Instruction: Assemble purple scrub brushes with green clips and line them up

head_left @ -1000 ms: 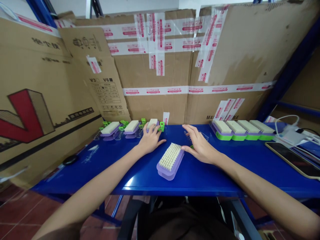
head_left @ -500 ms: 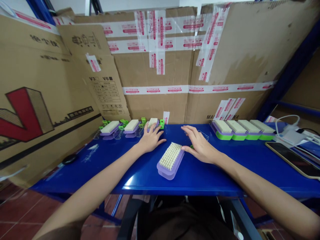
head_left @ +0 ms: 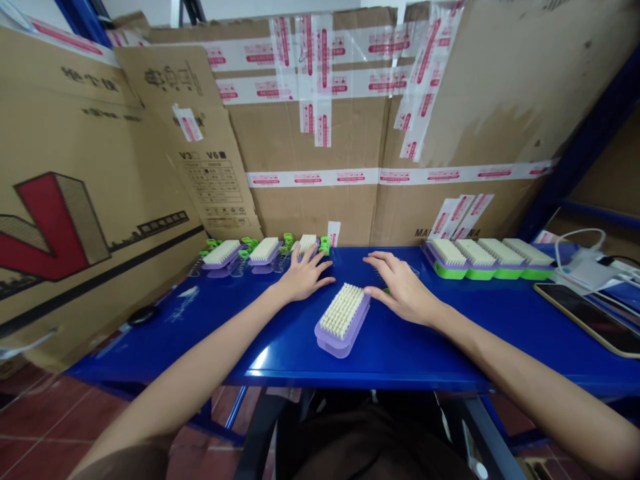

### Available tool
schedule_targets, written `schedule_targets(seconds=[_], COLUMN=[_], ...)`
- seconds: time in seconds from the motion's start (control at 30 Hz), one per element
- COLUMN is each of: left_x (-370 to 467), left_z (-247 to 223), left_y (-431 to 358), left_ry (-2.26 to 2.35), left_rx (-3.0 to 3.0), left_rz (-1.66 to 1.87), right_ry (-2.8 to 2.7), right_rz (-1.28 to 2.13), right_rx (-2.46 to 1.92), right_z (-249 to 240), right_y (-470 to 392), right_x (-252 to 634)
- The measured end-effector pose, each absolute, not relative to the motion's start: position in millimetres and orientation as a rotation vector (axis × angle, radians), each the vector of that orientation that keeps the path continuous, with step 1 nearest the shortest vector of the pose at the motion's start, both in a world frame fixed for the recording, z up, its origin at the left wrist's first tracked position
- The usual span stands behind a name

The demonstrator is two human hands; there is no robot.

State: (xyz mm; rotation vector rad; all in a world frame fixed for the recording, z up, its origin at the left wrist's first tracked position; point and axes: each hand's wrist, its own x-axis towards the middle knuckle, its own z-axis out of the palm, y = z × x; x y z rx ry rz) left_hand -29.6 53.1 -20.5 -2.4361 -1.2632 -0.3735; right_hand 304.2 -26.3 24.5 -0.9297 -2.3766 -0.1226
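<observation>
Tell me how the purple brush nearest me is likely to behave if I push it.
The brush probably won't roll or tip, since it lies low and broad with its bristles up. It may slide fairly easily, as the blue table looks glossy. Its purple base looks like plastic, so it's likely stiff and light for its size.

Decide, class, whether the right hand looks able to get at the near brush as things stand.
Probably yes: the right hand is open, its thumb right by the far corner of the near brush, and nothing visible stands between them. Whether they touch is hard to tell.
</observation>
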Motion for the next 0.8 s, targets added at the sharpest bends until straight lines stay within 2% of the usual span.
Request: schedule_targets(seconds=[0.33, 0.53, 0.8], left_x=[-29.4, -36.5, -62.2], left_z=[-20.7, -8.0, 2.1], left_y=[55.1, 52.1, 53.2], left_ry=[-1.317, -1.162, -1.323], left_rx=[-2.468, -2.419, -2.299], left_rz=[-0.330, -0.447, -0.535], right_ry=[-2.331, -2.174, -2.077], right_rz=[-0.184, -0.169, -0.182], right_rx=[-0.946, -1.022, -1.105], right_z=[24.4, 29.0, 28.7], right_y=[-25.5, -26.3, -22.5], right_x=[303.4, 305.8, 307.7])
